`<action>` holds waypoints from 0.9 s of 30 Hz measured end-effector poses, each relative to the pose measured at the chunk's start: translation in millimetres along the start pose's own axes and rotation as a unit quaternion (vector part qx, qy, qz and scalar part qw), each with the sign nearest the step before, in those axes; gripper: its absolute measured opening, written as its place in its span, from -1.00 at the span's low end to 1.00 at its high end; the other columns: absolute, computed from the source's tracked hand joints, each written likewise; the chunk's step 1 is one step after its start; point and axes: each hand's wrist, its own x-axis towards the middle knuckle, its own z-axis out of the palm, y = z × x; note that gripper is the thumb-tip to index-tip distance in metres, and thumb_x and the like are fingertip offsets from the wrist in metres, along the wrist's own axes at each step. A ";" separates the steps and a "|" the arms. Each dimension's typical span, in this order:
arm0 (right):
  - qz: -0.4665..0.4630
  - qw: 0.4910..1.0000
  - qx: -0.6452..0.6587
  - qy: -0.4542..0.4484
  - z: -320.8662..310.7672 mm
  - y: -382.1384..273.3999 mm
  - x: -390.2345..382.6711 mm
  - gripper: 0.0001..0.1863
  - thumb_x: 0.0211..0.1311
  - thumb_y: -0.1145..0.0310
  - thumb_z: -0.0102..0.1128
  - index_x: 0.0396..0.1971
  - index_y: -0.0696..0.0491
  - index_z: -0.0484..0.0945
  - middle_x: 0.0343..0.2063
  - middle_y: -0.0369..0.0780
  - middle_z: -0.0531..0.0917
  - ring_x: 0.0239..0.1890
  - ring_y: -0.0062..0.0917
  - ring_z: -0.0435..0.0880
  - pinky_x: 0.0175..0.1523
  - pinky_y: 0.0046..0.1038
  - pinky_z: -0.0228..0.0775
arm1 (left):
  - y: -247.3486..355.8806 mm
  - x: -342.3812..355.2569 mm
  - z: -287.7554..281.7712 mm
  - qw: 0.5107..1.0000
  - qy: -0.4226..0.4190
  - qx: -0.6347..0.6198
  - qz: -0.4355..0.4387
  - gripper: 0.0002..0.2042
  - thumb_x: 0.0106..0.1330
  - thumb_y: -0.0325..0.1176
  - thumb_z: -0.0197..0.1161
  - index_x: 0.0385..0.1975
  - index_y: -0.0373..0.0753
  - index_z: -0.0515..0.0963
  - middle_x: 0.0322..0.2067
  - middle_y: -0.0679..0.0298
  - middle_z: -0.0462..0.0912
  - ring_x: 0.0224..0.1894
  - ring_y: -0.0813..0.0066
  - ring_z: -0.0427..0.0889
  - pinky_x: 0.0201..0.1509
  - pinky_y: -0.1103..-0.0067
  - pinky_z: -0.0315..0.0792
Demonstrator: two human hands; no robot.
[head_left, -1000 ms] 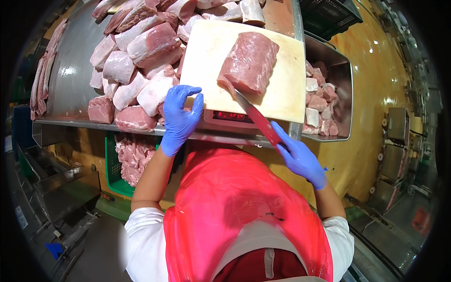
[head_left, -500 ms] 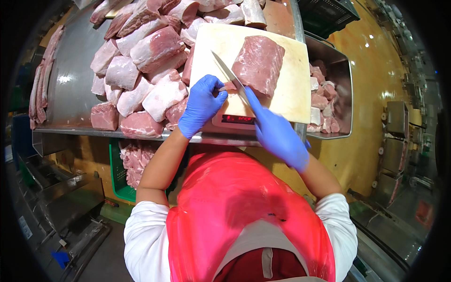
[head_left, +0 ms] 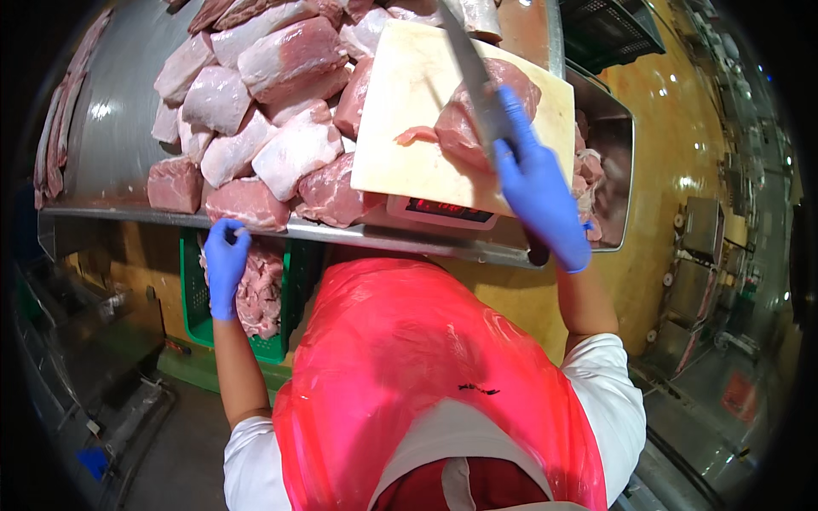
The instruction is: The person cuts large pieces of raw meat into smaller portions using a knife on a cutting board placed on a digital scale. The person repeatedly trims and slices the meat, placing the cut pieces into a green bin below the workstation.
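Note:
My right hand, gloved in blue, grips a knife, its fingers stretched along the blade. The blade crosses over a pork loin piece on the white cutting board. A thin strip of meat lies at the left side of that piece. Over the green crate of meat trimmings, below the table edge, my left hand has its fingertips pinched together. Something small and pale shows at those fingertips, too small to name.
Many pork pieces are heaped on the steel table, left of the board. A scale display sits under the board's near edge. To the right stands a metal tub with meat chunks. A dark crate is behind it.
My left hand has left the board and moved left and nearer, over the green crate. The knife has swung up across the meat, which is now turned. A strip lies beside it.

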 end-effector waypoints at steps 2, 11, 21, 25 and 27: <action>0.008 0.998 0.044 0.042 -18.6 17.1 9.0 -0.36 0.38 0.40 0.01 0.48 -0.05 0.22 -0.53 -0.14 0.63 -0.61 -0.46 0.57 -0.39 -0.34 0.47 | -10.5 7.5 4.4 0.993 0.073 0.088 -0.013 -0.75 0.26 -0.44 0.33 -0.10 -0.32 0.52 -0.17 0.19 0.59 -0.19 0.39 0.58 -0.04 0.46 0.49; 0.083 0.969 0.220 0.075 -22.5 46.2 -1.7 -0.36 0.39 0.42 0.02 0.47 0.06 0.21 -0.44 -0.31 0.58 -0.60 -0.76 0.42 -0.52 -0.63 0.36 | 241.3 39.4 140.3 0.898 0.020 0.091 0.431 -0.60 0.17 -0.32 0.42 0.03 -0.16 0.58 0.03 0.02 0.57 0.10 -0.06 0.51 0.21 0.20 0.38; 0.050 0.984 -0.051 -0.163 -4.0 17.7 -95.4 -0.26 0.34 0.48 0.02 0.52 -0.06 0.06 -0.27 0.18 0.66 -0.25 0.13 0.66 -0.12 0.03 0.45 | 227.2 38.3 112.5 0.930 -0.051 -0.052 0.360 -0.85 0.09 -0.54 0.31 -0.34 -0.20 0.68 -0.35 0.19 0.63 -0.18 0.20 0.62 -0.08 0.40 0.51; 0.033 0.994 -0.019 -0.104 -0.6 27.4 -96.0 -0.30 0.37 0.47 0.05 0.50 -0.05 0.13 -0.26 0.14 0.67 -0.24 0.09 0.69 -0.09 -0.06 0.50 | 184.9 10.5 43.0 0.942 0.121 -0.097 0.298 -0.77 0.12 -0.63 0.23 -0.23 -0.27 0.68 -0.25 0.24 0.68 -0.23 0.38 0.65 -0.10 0.51 0.51; -0.007 1.000 0.013 -0.006 0.5 24.8 -71.4 -0.37 0.41 0.43 0.06 0.46 -0.03 0.22 -0.28 0.13 0.67 -0.22 0.05 0.71 -0.09 -0.15 0.52 | 111.0 0.0 14.1 0.974 0.170 -0.024 0.146 -0.78 0.23 -0.58 0.20 -0.15 -0.27 0.66 -0.26 0.23 0.69 -0.17 0.35 0.67 -0.03 0.49 0.53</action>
